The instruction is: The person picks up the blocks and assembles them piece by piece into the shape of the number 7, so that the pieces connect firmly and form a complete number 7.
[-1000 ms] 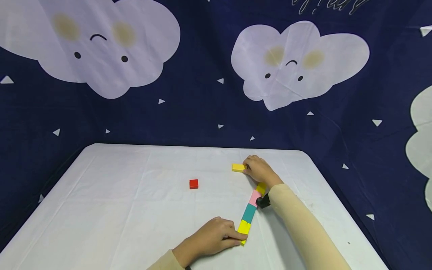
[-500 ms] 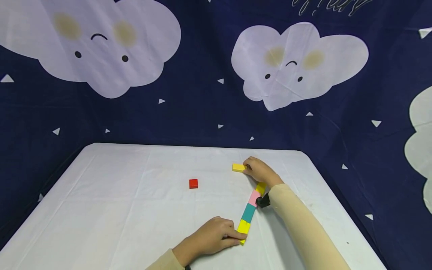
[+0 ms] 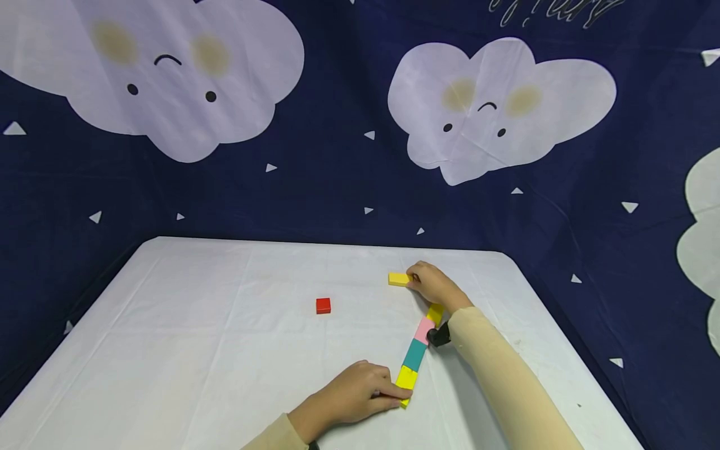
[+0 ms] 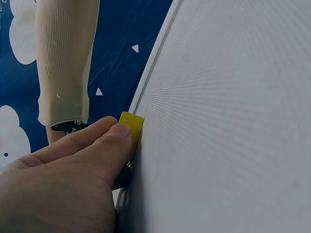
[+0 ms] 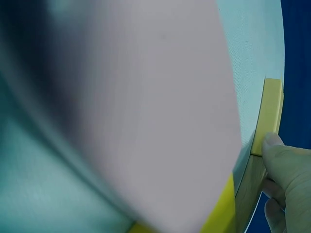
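Observation:
A row of blocks lies on the white table [image 3: 225,350]: yellow [image 3: 406,377], teal [image 3: 415,355], pink [image 3: 424,329], yellow [image 3: 435,312]. My left hand [image 3: 400,394] rests at the near end and pinches the near yellow block [image 4: 132,126] between thumb and finger. My right hand [image 3: 413,281] reaches past the far end of the row and grips one end of a separate yellow block [image 3: 398,279], which lies flat on the table. In the right wrist view a fingertip [image 5: 279,151] touches that yellow block [image 5: 271,110]; the rest is blurred.
A small red cube [image 3: 323,305] sits alone left of the row, mid-table. A dark blue cloth with white clouds [image 3: 495,100] hangs behind and around the table. The right forearm's sleeve [image 3: 506,381] lies alongside the row.

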Available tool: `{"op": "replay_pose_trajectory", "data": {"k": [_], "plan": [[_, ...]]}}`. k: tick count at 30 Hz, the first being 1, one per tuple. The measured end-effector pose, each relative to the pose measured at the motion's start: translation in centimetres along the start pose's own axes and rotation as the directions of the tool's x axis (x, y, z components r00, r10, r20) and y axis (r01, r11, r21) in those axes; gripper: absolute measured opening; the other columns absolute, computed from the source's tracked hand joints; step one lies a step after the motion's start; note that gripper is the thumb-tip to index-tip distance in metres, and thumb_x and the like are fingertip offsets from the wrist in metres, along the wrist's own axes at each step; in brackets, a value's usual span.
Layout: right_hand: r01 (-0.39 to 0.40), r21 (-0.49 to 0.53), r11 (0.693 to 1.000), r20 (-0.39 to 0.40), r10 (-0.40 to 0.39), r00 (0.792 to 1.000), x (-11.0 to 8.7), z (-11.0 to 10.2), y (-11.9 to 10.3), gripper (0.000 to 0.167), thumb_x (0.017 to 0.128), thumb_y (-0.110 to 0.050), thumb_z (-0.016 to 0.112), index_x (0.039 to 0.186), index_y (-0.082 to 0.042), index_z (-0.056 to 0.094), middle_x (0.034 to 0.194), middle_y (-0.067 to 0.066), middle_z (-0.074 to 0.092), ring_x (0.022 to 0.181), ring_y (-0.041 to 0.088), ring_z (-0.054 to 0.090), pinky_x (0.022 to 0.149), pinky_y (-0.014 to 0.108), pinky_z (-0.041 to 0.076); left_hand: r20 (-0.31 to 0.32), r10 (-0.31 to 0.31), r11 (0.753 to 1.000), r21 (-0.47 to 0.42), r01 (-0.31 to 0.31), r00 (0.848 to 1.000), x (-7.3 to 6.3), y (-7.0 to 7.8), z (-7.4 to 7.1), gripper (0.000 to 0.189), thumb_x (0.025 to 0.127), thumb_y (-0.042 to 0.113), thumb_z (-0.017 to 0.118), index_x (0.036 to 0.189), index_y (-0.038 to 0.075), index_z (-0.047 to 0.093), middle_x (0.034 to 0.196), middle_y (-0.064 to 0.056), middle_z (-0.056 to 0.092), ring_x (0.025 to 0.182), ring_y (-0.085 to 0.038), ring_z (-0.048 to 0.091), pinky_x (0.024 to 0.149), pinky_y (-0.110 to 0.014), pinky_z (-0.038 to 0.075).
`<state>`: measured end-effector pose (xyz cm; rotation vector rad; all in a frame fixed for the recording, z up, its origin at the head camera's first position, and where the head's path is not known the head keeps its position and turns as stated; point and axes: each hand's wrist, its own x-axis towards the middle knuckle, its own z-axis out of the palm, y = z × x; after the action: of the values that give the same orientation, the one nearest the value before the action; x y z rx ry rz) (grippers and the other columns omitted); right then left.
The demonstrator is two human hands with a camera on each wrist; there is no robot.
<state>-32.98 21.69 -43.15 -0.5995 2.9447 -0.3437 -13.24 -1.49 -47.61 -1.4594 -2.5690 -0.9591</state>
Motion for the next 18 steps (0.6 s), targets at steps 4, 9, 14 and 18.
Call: {"op": "replay_pose_trajectory", "data": {"k": [4,9,14,18], "plan": [[-0.009,-0.003,1.000,0.003,0.009,1.000,0.05,-0.05,-0.11,0.030,0.096,-0.019,0.066,0.122,-0.004,0.066,0.112,0.010,0.064,0.099,0.022,0.056,0.100,0.043,0.047,0.014,-0.017,1.000,-0.014,0.017,1.000,-0.01,0.07,-0.14,0.026,0.095,0.033,0.066,0.121,0.034,0.072,0.073,0.017,0.058,0.061,0.010,0.038,0.066,-0.010,0.032],[-0.017,-0.009,1.000,0.010,0.017,1.000,0.19,-0.12,-0.05,0.030,0.096,-0.019,0.066,0.123,-0.005,0.066,0.109,0.009,0.066,0.096,0.022,0.056,0.099,0.042,0.048,0.019,-0.024,1.000,-0.017,0.024,1.000,-0.02,0.04,-0.14,0.026,0.095,0.033,0.066,0.121,0.034,0.072,0.073,0.017,0.058,0.061,0.009,0.039,0.066,-0.010,0.032],[-0.008,-0.022,1.000,0.011,0.008,1.000,0.20,-0.19,0.01,0.029,0.096,-0.018,0.066,0.121,-0.005,0.067,0.104,0.008,0.066,0.095,0.022,0.055,0.097,0.042,0.048,0.010,-0.011,1.000,-0.012,0.011,1.000,-0.01,-0.10,-0.01,0.026,0.094,0.032,0.067,0.120,0.034,0.072,0.073,0.018,0.058,0.061,0.010,0.039,0.065,-0.009,0.032],[0.032,-0.070,0.997,-0.023,-0.034,0.999,0.04,-0.21,-0.10,0.035,0.095,-0.023,0.068,0.126,-0.007,0.065,0.113,0.009,0.066,0.105,0.026,0.055,0.102,0.045,0.045,0.007,-0.005,1.000,-0.013,0.005,1.000,-0.04,-0.19,0.03,0.026,0.094,0.032,0.068,0.120,0.033,0.073,0.073,0.018,0.058,0.061,0.011,0.040,0.065,-0.009,0.033]]}}
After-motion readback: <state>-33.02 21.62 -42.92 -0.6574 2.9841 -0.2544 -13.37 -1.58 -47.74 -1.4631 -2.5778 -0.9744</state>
